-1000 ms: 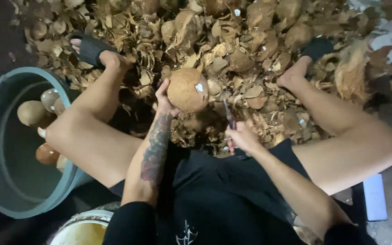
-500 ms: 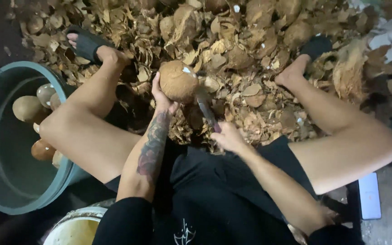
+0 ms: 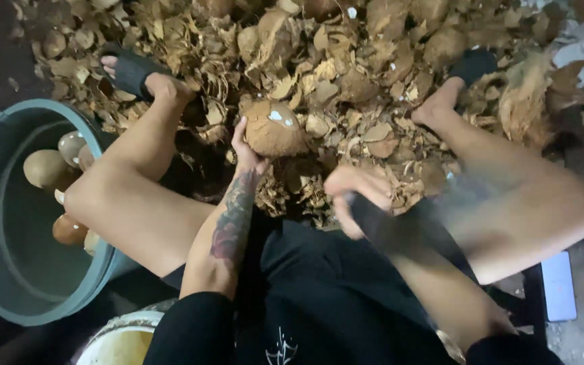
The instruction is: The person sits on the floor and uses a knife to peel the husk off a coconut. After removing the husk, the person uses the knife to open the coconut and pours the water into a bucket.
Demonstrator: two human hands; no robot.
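Observation:
My left hand (image 3: 246, 152) grips a brown coconut (image 3: 275, 128) from its left underside, holding it up over the shell heap between my knees; small white chips show on its top. My right hand (image 3: 353, 192) is to the right and slightly lower, blurred by motion, shut on a dark-handled blade (image 3: 400, 230) that streaks down toward my lap. The blade is apart from the coconut.
Broken coconut shells and husk (image 3: 346, 74) cover the ground ahead, around both sandalled feet. A grey-green tub (image 3: 8, 270) at my left holds several peeled coconuts (image 3: 43, 167). A white bucket (image 3: 119, 338) sits by my left thigh. A blue stool edge (image 3: 559, 284) shows at right.
My right hand pulled the blade back from beside the coconut toward my lap, now in a fast blurred swing. The left hand turned the coconut slightly, showing white chips.

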